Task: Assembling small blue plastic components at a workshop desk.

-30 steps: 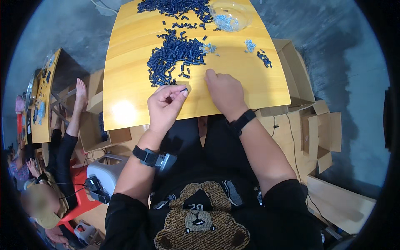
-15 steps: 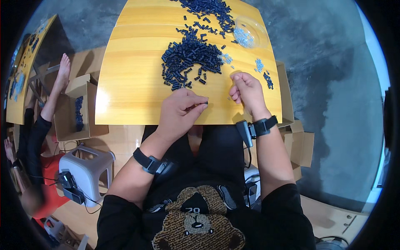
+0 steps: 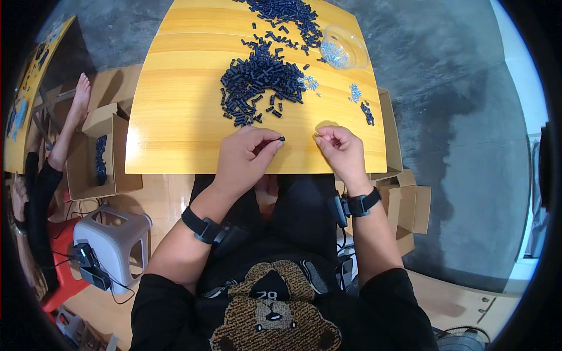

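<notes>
My left hand (image 3: 247, 158) pinches one small black cylindrical part (image 3: 281, 139) between thumb and fingertips, low over the yellow wooden table (image 3: 175, 117). A little to its right, my right hand (image 3: 341, 151) pinches a tiny light-coloured piece that is too small to make out. Beyond both hands lies a big heap of the same black parts (image 3: 260, 79), with a second heap (image 3: 281, 10) at the far edge. A clear plastic bowl (image 3: 344, 50) holding small pale screws stands at the far right. Both wrists wear black bands.
Little clusters of pale and dark parts (image 3: 360, 102) lie near the table's right edge. Open cardboard boxes sit on the floor to the left (image 3: 99, 155) and right (image 3: 404, 187). A grey plastic stool (image 3: 111, 240) stands lower left, and another person's leg (image 3: 61, 140) is at left.
My right hand has lifted off the table and drawn in toward the left hand. The left hand now holds a black part at its fingertips. The view has shifted.
</notes>
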`<state>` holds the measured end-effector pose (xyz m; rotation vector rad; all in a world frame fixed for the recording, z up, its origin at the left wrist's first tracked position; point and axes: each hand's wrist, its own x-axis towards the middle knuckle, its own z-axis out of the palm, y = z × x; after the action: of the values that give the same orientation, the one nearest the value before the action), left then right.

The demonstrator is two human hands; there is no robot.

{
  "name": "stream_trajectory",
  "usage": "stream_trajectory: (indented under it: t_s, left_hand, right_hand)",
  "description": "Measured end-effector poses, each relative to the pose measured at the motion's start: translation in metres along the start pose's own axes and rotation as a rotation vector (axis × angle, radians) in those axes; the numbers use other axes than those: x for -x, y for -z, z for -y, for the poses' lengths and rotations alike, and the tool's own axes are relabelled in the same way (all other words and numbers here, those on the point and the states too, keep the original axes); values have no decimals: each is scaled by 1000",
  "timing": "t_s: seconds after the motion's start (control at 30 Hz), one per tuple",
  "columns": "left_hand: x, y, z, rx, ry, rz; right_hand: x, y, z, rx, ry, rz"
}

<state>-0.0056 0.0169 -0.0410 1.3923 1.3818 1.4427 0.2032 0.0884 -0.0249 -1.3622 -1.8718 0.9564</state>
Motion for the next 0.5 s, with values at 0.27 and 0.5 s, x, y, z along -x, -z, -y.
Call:
stream_trajectory:
  t_s: [0.27, 0.5]
  left_hand:
    - [-1, 1, -1, 28, 35, 24]
    - [-1, 0, 1, 71, 39, 10]
  right_hand:
    - [1, 0, -1, 109, 7, -68]
    - [0, -4, 0, 191, 101, -109]
